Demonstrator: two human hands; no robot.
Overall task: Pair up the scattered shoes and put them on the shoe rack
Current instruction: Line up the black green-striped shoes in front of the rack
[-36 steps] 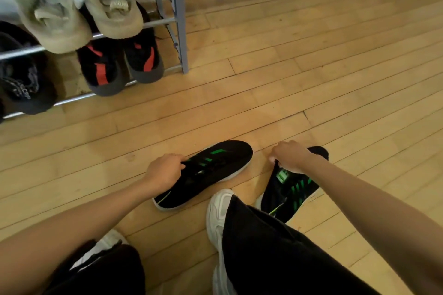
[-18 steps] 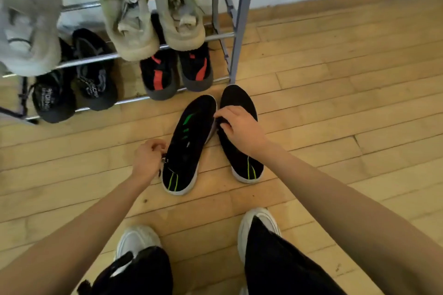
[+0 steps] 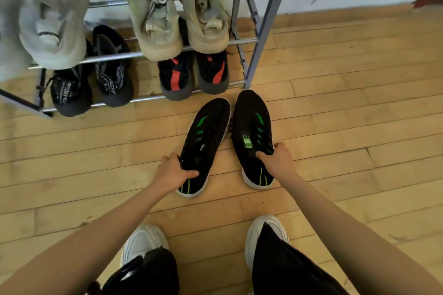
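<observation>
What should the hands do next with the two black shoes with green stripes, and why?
Probably lift both together toward the shoe rack. The left hand grips the left green-striped shoe near its heel, the right hand grips the right green-striped shoe, and they lie side by side, toes toward the rack. A free spot isn't visible.

The left black knit sneaker (image 3: 203, 141) carries bright green slanted stripes on its upper, two thin lime lines at the heel and a white sole edge. The right black knit sneaker (image 3: 251, 124) matches, with a green striped tongue label. On the grey-blue metal shoe rack (image 3: 266, 31) sit pale beige lace-up sneakers (image 3: 155, 19), black sneakers with red slashes (image 3: 176, 76) and grey toes, black sneakers with white lettering (image 3: 112, 74), and light grey fuzzy shoes (image 3: 52, 21). The plank wood floor (image 3: 335, 127) is honey yellow.
</observation>
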